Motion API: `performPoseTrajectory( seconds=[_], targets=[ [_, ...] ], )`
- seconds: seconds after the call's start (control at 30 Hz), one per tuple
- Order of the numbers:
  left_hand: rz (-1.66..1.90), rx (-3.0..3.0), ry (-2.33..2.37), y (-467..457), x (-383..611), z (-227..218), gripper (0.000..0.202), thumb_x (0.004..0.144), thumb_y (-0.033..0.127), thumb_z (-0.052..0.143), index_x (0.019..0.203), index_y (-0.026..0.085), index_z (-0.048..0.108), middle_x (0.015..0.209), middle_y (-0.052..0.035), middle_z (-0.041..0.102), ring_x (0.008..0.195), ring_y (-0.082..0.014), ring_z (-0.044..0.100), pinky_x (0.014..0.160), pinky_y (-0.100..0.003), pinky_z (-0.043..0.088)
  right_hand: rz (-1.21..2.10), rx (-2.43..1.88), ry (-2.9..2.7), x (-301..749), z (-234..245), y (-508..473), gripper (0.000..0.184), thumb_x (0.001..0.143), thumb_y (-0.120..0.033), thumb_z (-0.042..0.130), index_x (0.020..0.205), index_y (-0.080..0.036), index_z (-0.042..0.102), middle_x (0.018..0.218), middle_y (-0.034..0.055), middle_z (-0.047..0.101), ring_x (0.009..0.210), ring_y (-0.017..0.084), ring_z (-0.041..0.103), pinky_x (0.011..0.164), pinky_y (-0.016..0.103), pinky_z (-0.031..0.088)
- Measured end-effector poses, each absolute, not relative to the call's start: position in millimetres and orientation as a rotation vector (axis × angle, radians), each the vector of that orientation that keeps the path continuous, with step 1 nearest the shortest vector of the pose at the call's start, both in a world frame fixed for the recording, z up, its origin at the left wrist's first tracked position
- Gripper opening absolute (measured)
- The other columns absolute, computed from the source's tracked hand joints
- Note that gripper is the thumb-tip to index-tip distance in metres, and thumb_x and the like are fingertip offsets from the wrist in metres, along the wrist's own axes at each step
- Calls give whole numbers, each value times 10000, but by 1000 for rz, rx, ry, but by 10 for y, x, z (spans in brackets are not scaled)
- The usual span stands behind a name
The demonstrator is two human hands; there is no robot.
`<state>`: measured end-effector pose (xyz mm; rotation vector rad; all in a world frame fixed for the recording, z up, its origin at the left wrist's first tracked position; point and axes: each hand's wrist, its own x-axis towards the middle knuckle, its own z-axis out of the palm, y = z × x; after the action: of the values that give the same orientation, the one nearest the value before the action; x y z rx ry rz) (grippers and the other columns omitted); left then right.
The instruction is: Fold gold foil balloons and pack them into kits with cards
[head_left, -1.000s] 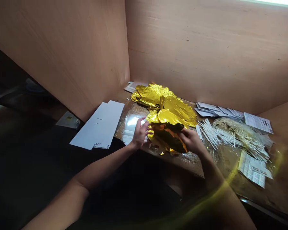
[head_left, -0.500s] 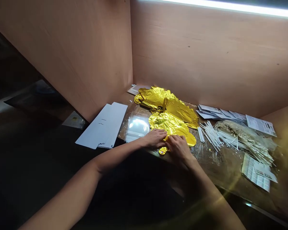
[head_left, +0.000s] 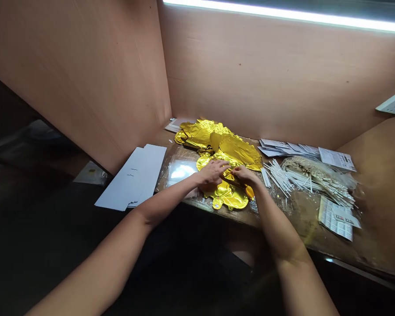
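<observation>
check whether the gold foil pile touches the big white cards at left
Apart: the head view shows clear plastic sheets and brown table between the gold foil pile and the big white cards.

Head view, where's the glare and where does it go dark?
Head view: a glaring light strip crosses the top; head view: bright reflections on the clear plastic and gold foil; head view: near-black shadow in front of the tabletop, hiding detail there.
</observation>
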<state>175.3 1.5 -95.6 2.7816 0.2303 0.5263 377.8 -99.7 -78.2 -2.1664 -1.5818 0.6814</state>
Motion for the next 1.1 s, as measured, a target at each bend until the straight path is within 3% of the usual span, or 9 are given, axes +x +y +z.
performPoseTrajectory(
  seconds=[0.07, 0.17, 0.3, 0.37, 0.43, 0.57, 0.73, 0.93, 1.1],
  targets=[
    [457, 2959, 30, 7, 1799, -938, 598, 860, 150, 688, 1448, 183, 585, 1588, -165, 548, 1497, -323, 462, 1200, -478, 357, 737, -2177, -1583, 3815, -730, -945, 384, 910, -385, 699, 616, -208, 528, 481, -53, 443, 414, 108, 386, 470, 256, 336],
    [351, 3101, -92, -44, 1839, -920, 306, 936, 146, 614, 1231, 163, 693, 1276, -154, 739, 1274, -278, 641, 1086, -432, 424, 716, -2205, -1609, 3790, -626, -1042, 339, 943, -311, 643, 633, -201, 561, 495, -26, 484, 431, 132, 450, 498, 270, 384],
    [263, 3176, 6, -256, 1683, -945, 135, 968, 198, 615, 1051, 143, 708, 1017, -124, 774, 984, -257, 718, 902, -395, 459, 474, -2191, -1685, 3500, -560, -1546, 224, 998, -363, 602, 949, -172, 708, 896, 129, 742, 841, 267, 690, 784, 355, 494],
    [233, 3150, 46, -395, 1521, -970, 136, 991, 217, 603, 1034, 147, 712, 996, -117, 775, 964, -249, 721, 856, -372, 453, 313, -2098, -1921, 3252, -609, -1851, 258, 994, -403, 636, 1124, -192, 705, 1110, 156, 757, 1037, 307, 683, 931, 398, 459],
    [165, 3080, 41, -493, 1359, -970, 130, 988, 251, 626, 1008, 161, 718, 985, -108, 778, 949, -243, 723, 831, -352, 453, 215, -2005, -2175, 3017, -689, -2054, 233, 1003, -380, 628, 1134, -201, 698, 1095, 147, 767, 1029, 308, 685, 957, 407, 425],
    [129, 2826, 151, -515, 1138, -858, 137, 977, 298, 646, 991, 194, 734, 946, -80, 781, 898, -236, 727, 845, -347, 495, 412, -2051, -2062, 2899, -768, -1964, 133, 985, -273, 590, 923, -206, 687, 841, 100, 750, 794, 252, 671, 776, 341, 400],
    [873, 2020, 668, -705, 899, -785, 336, 1000, 341, 626, 1288, 170, 662, 1232, -143, 743, 1124, -251, 709, 1032, -431, 539, 590, -1992, -1777, 3160, -619, -1695, 321, 1021, -408, 497, 777, -223, 594, 704, 28, 664, 660, 196, 591, 621, 292, 386],
    [448, 973, 459, -1182, 703, -1001, 610, 818, 520, 854, 1249, 130, 669, 1231, -164, 739, 1084, -262, 738, 969, -411, 586, 1313, -1409, -1009, 2689, -650, -2187, 400, 899, -612, 745, 998, -232, 674, 900, 41, 751, 774, 233, 692, 721, 345, 559],
    [454, 956, 442, -1301, 648, -1020, 498, 790, 493, 878, 1088, 124, 728, 1090, -111, 767, 1005, -219, 717, 998, -368, 532, 1082, -1497, -794, 2275, -748, -2432, 383, 859, -568, 826, 1032, -264, 671, 934, 37, 745, 802, 229, 687, 696, 329, 572]
  ],
)
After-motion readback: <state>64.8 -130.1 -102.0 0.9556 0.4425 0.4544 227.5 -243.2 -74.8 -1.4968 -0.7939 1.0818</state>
